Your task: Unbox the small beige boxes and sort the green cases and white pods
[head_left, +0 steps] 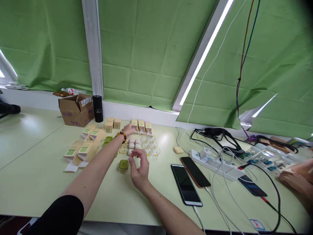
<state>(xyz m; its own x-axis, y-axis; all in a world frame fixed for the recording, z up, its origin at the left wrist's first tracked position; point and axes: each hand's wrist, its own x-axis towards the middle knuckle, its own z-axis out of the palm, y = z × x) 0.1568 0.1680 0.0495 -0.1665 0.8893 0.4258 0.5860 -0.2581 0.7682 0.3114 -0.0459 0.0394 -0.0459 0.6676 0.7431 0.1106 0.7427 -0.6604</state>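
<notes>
My left hand (128, 129), with a beaded bracelet on its wrist, reaches to the back of the table, its fingers closed at the edge of the leftmost small kraft box (135, 126) in a standing row; the fingertips are partly hidden. My right hand (140, 169) hovers nearer the front, fingers curled, thumb apart, nothing visible in it. Just left of it stands a small clear jar with a green lid (123, 165). Behind are pale pink rounded pieces (131, 146), clear little cups (149, 146), small gold pieces (122, 148) and green lids (108, 139), partly covered by my left forearm.
Unfolded kraft boxes (84, 149) lie at left; closed ones (117, 123) stand behind. A large carton (76, 112) and black tumbler (97, 108) are at the back. Right are phones (187, 184), a power strip (215, 163), cables and another person's hand (297, 179).
</notes>
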